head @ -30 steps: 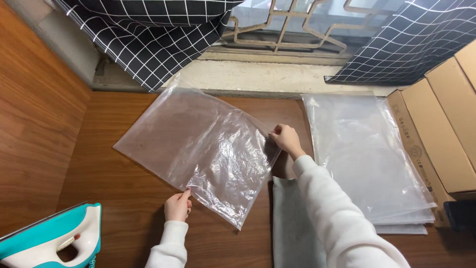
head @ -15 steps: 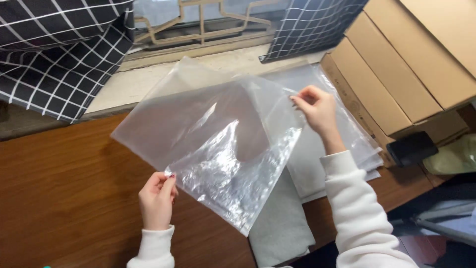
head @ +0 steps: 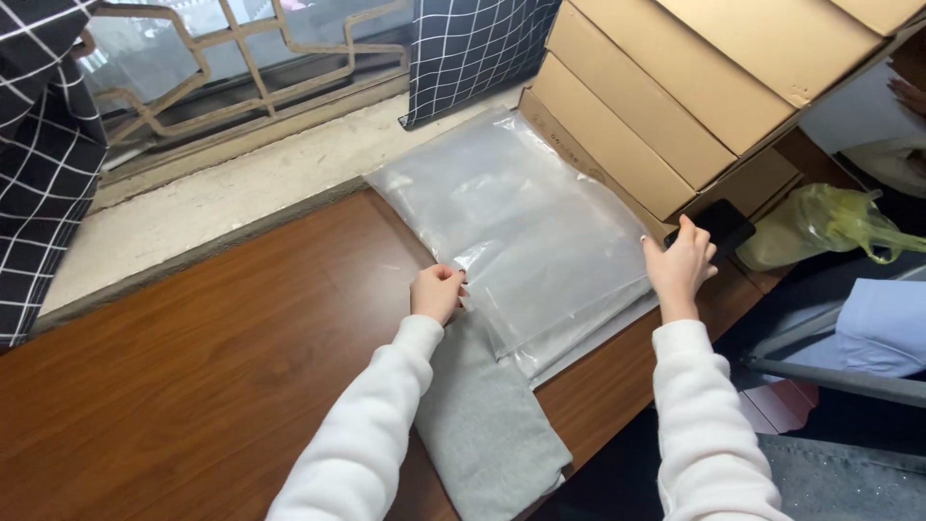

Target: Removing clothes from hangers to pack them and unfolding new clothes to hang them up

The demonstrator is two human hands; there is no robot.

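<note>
The bags (head: 521,222) are clear, glossy plastic. The folded cloth (head: 487,429) is matt grey; the table (head: 212,357) is smooth polished wood. The boxes (head: 666,96) are matt cardboard.

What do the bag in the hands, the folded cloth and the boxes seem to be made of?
Clear bag: thin glossy plastic film, see-through, with crinkle glints. Folded grey cloth: matte soft fabric, likely knit. Boxes: brown cardboard, matte, with flap edges.
</note>
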